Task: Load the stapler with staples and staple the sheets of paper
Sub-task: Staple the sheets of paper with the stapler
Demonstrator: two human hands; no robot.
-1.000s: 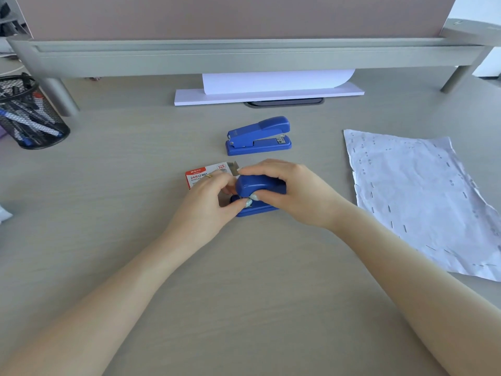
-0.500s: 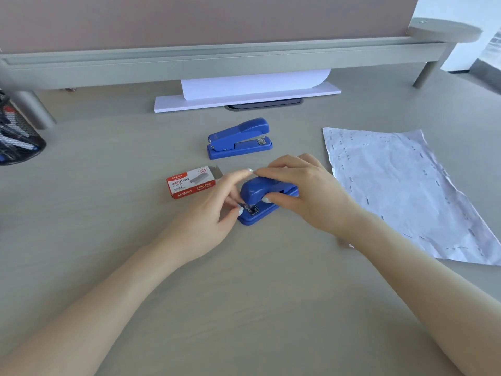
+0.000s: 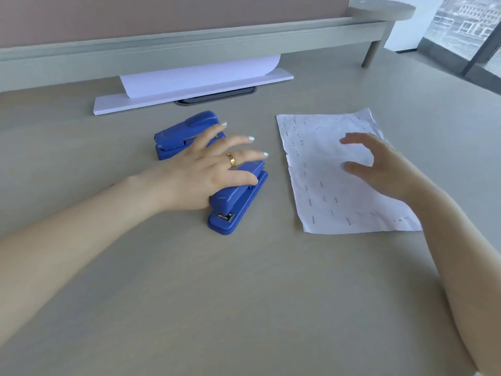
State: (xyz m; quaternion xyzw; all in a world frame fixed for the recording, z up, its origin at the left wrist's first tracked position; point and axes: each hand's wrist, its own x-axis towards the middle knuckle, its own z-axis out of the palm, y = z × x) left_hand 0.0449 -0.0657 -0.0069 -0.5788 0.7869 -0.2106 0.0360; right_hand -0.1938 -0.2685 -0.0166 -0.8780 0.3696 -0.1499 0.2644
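a: checking the head view: left hand (image 3: 208, 172) is lying spread on the near stapler (image 3: 238, 198), fingers apart, thumb along its top, not gripping. the stapler is sitting closed on the desk (image 3: 244, 294).

b: and the right hand (image 3: 379, 169)?

a: hovering open over the sheets of paper (image 3: 339, 172), holding nothing. risk: loose sheets sliding out of line, or the wrong one being taken, since a second stapler (image 3: 173, 138) is lying just behind.

Grey desk (image 3: 244, 294) with two blue staplers, near one (image 3: 238, 198) and far one (image 3: 179, 137), a stapled-up paper sheet (image 3: 333, 191) on the right, plus a white paper stack (image 3: 189, 92) at the back.
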